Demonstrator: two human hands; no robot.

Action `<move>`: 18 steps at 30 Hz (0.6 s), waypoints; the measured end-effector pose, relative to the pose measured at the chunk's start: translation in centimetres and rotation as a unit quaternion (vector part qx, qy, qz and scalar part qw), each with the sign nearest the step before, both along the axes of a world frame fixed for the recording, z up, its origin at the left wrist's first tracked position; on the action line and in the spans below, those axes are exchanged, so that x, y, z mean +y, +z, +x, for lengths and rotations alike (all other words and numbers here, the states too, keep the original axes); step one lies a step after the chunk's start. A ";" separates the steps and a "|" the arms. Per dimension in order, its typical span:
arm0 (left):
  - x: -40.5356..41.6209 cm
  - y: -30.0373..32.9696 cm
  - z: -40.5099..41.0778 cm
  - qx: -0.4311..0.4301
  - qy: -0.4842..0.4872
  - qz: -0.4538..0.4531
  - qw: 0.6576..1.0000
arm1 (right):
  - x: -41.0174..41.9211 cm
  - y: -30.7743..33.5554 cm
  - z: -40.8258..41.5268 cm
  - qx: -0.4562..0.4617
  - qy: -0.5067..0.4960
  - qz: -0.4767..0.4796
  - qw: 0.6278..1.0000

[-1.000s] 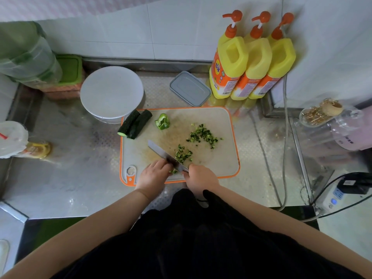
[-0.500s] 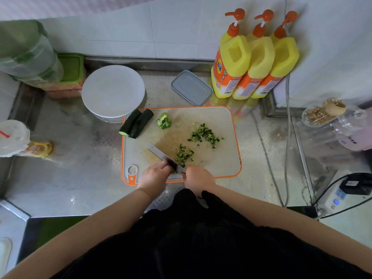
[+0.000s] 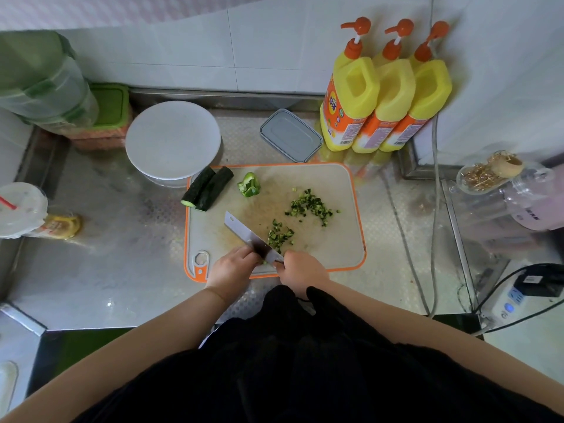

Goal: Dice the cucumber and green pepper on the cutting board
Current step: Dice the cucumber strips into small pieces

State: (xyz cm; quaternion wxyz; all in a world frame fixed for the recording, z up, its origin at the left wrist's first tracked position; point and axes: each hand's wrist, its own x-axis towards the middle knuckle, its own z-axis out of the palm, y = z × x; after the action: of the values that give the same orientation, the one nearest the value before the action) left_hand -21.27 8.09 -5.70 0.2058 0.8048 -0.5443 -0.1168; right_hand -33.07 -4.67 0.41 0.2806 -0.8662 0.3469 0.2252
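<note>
Gripping the handle of the knife [image 3: 251,236], the right hand [image 3: 300,270] had its fingers curled fully round it, while the left hand [image 3: 233,267] sat bunched just beside the blade at the near edge of the cutting board [image 3: 335,248], fingertips tucked over a last scrap of green; whether they pinched it or only pressed it flat I could not tell.

Over the past second little had shifted but the blade. It had worked on along the piece under the left hand, and the small heap of dice [image 3: 279,235] lying against its right face looked a shade fuller than a moment before. The larger scatter of dice [image 3: 309,207] farther up the board lay as it had lain. Both hands had crept slightly toward the person's body, which suggested the strip being cut was nearly used up.

For the task, that meant one portion was about finished and a good deal remained. Two cucumber lengths [image 3: 207,188] lay side by side across the board's far left corner, hanging partly over its orange rim, uncut. A chunk of green pepper [image 3: 249,184] sat just right of them, whole. I judged the work well short of half done.
</note>
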 end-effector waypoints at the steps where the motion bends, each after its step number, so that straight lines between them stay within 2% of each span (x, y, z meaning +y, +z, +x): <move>1: 0.0 0.0 0.0 0.001 0.002 -0.001 1.000 | 0.1 -0.1 0.0 0.003 0.003 0.001 1.000; 8: -0.3 -0.1 -0.1 -0.001 0.007 -0.001 1.000 | 0.5 -0.7 0.7 0.026 -0.010 0.002 1.000; 13: -0.5 0.0 0.0 -0.001 -0.001 0.016 1.000 | 0.1 -1.0 0.9 0.009 -0.024 0.004 1.000; 18: -0.8 -0.6 0.0 -0.028 -0.006 -0.011 1.000 | -2.5 -0.4 0.4 -0.046 -0.155 0.059 0.985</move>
State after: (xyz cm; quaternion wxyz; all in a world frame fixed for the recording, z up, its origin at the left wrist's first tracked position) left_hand -21.25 7.30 -6.29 0.1987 0.8023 -0.5558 -0.0890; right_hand -32.69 -7.18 0.06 0.3782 -0.7933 0.4501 0.1586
